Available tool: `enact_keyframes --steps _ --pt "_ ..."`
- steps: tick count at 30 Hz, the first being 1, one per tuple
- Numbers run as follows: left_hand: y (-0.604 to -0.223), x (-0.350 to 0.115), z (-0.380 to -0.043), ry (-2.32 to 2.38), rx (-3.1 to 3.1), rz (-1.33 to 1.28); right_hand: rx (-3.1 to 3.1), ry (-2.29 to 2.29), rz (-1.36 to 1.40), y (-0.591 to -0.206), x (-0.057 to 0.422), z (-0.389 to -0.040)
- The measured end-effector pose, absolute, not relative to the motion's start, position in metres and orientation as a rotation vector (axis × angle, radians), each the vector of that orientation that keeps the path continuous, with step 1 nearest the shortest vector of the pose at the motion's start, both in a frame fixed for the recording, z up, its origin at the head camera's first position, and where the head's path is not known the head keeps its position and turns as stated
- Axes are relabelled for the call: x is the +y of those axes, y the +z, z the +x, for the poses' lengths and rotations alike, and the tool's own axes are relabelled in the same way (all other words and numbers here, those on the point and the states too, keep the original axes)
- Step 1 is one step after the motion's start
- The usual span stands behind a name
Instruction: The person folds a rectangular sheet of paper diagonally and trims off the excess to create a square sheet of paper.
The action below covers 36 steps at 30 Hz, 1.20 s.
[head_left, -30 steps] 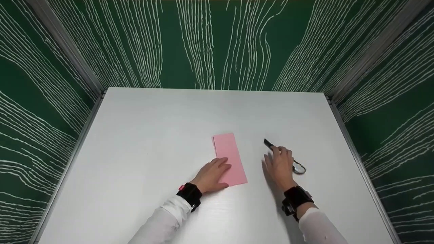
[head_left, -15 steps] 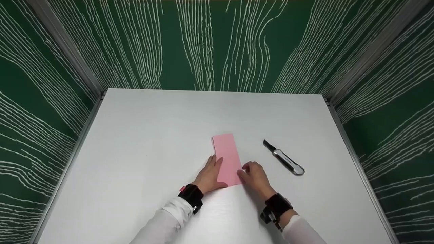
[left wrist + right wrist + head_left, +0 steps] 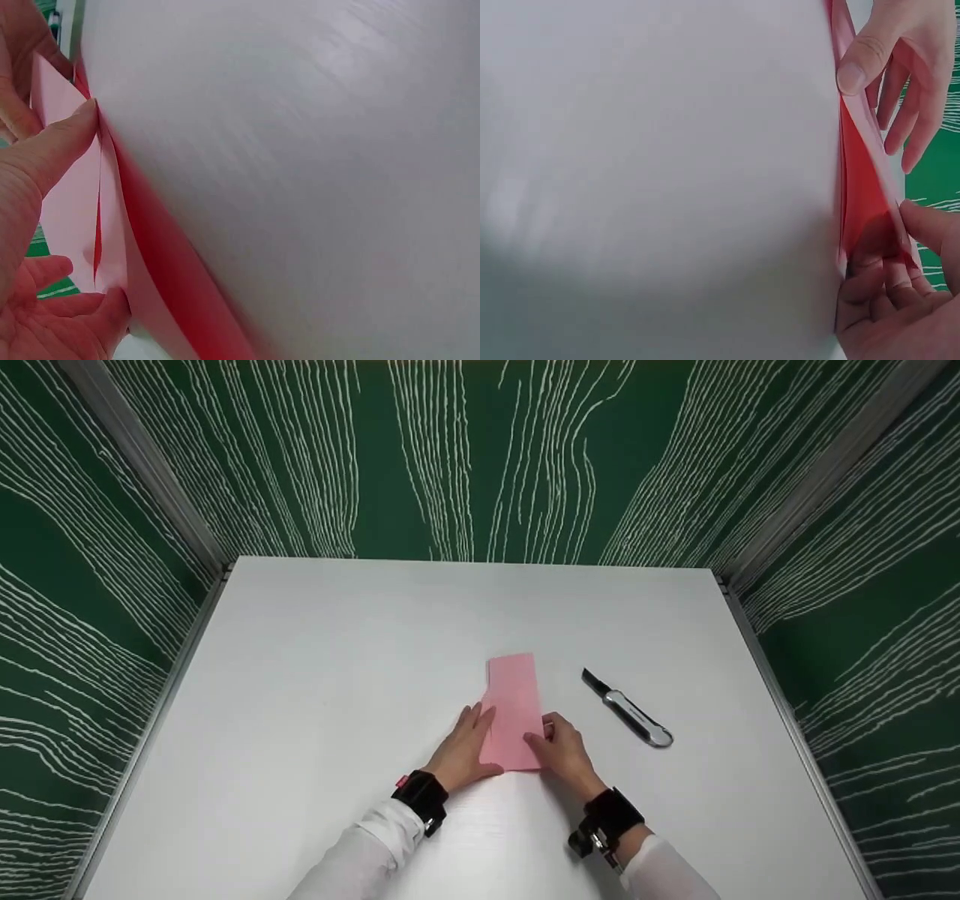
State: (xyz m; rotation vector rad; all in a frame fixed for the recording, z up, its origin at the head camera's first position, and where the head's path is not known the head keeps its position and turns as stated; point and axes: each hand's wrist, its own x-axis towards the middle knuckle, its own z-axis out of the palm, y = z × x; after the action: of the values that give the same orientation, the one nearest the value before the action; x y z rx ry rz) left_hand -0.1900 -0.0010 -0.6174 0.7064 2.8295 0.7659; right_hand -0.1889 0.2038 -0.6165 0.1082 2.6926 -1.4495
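Note:
In the head view a folded pink sheet of paper [image 3: 514, 697] lies near the middle of the table. My left hand [image 3: 459, 748] presses its left edge with straight, spread fingers, the thumb at the near edge. At the right edge my right hand [image 3: 564, 750] pinches the upper layer, thumb on top and fingers underneath. Seen from the right wrist, that layer is lifted, and a red-looking gap opens between the paper's layers [image 3: 866, 176], the right fingers reaching into it. The left wrist view shows my left thumb [image 3: 56, 146] on the paper's near edge.
A silver and black utility knife [image 3: 630, 711] lies to the right of the paper, its dark blade end pointing away to the left. Green walls [image 3: 525, 457] with pale wavy lines enclose the white table [image 3: 300, 660] at the back and both sides.
My right hand has let go of the utility knife and moved left to the paper's right edge, where it now lifts the upper layer. The paper's top layer has swung slightly right.

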Motion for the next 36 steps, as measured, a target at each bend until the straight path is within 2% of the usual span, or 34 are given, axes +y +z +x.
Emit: enact_keyframes --steps 6,17,27,36 --pt "-0.614 -0.005 -0.187 0.696 2.824 0.738 2.676 -1.479 0.095 -0.614 0.219 -0.193" --pt "-0.608 -0.013 -0.182 0.627 2.817 0.77 2.87 -1.25 0.117 -0.614 0.256 -0.196" --pt "-0.604 -0.018 -0.182 0.299 2.91 0.808 3.064 -1.013 -0.074 -0.619 0.28 -0.193" --pt "-0.604 -0.02 -0.181 0.306 2.909 0.854 3.244 -0.796 -0.209 -0.621 0.292 -0.183"
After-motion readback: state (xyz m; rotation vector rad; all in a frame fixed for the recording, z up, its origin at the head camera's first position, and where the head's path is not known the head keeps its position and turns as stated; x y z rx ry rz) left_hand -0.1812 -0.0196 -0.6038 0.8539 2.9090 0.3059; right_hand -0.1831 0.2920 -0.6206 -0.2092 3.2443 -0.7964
